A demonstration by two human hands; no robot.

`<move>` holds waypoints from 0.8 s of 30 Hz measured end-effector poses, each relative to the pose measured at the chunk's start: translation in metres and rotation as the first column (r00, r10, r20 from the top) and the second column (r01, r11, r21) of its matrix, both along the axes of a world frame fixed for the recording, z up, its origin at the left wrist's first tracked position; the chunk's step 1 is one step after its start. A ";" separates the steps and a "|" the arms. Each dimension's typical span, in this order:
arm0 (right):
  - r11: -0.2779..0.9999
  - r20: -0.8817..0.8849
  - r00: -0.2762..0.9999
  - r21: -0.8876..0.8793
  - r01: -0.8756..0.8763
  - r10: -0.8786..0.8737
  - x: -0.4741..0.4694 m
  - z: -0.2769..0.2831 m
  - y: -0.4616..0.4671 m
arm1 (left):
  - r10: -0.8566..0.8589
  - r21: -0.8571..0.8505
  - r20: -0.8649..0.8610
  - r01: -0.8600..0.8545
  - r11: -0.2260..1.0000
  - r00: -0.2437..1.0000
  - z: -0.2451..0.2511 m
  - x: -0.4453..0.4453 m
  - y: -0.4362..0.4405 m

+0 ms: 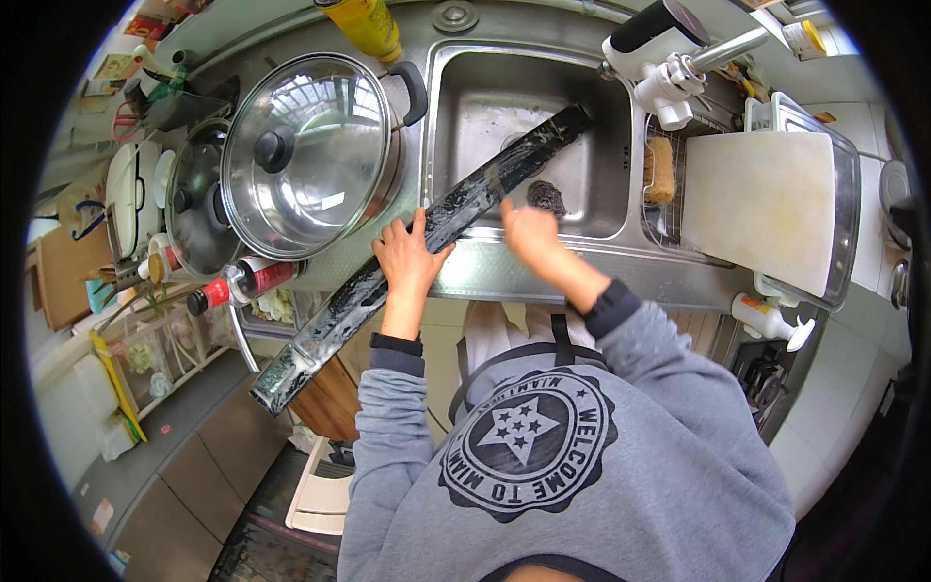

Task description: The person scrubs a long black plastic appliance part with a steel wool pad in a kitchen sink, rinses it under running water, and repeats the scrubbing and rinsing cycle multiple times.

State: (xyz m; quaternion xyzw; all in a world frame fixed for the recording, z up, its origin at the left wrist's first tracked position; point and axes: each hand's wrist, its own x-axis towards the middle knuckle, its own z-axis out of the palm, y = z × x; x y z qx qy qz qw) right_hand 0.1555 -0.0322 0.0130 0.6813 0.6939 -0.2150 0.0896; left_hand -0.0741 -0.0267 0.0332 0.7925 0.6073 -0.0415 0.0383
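A long, narrow black tray (473, 195) smeared with whitish suds lies slantwise across the sink's front rim. Its far end is inside the steel sink (480, 94), and its near end juts out past the counter on the left. My left hand (409, 254) grips the tray about midway, fingers spread over it. Just right of the tray, above the sink's front edge, is my right hand (532, 231), blurred, with its fingers curled; whether it holds anything is unclear. A dark scouring pad (545, 198) rests on the sink bottom beside that hand.
Left of the sink stands a large steel pot with a glass lid (313, 174), near a yellow bottle (367, 33) and a red-capped bottle (247, 282). A white faucet (665, 91) overhangs the right rear corner. Farther right are a wire basket holding a sponge (660, 171) and a cutting board (760, 204).
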 end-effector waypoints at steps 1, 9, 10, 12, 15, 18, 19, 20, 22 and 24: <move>0.995 -0.065 0.996 -0.066 -0.069 0.064 -0.009 0.004 -0.007 | -0.001 0.010 0.006 0.001 1.000 1.000 0.000 0.000 0.000; 0.995 -0.009 1.000 0.099 -0.001 0.002 0.034 -0.016 0.006 | 0.013 0.033 -0.003 -0.013 0.999 1.000 0.002 0.004 -0.005; 0.992 -0.018 0.999 0.124 -0.038 0.041 0.033 -0.013 0.003 | 0.014 0.041 0.000 -0.014 0.999 1.000 0.002 0.004 -0.006; 0.988 -0.041 0.993 0.115 -0.105 0.110 0.030 -0.003 -0.004 | -0.005 0.061 -0.003 0.005 0.998 1.000 0.001 0.004 -0.009; 0.994 -0.068 0.994 -0.069 -0.089 0.084 0.032 0.009 -0.006 | -0.016 0.070 0.004 0.016 0.997 1.000 0.000 0.004 -0.012; 0.998 0.015 1.000 0.060 0.023 -0.024 0.040 0.005 0.000 | -0.019 0.078 -0.003 0.020 0.997 1.000 -0.001 0.004 -0.012; 0.996 0.028 0.998 0.080 0.045 -0.048 0.038 0.005 -0.003 | -0.021 0.080 0.000 0.021 0.997 1.000 -0.001 0.004 -0.012; 0.988 0.044 0.996 0.139 0.074 -0.080 0.037 0.003 -0.005 | -0.021 0.079 -0.013 0.022 0.997 1.000 -0.001 0.003 -0.012; 0.999 -0.088 0.995 0.013 0.041 -0.039 0.031 0.004 -0.013 | -0.023 0.074 -0.020 0.025 0.997 1.000 -0.002 0.004 -0.011; 0.999 -0.129 0.991 -0.041 0.016 -0.021 0.030 0.005 -0.015 | -0.020 0.073 -0.014 0.021 0.997 1.000 -0.003 0.004 -0.011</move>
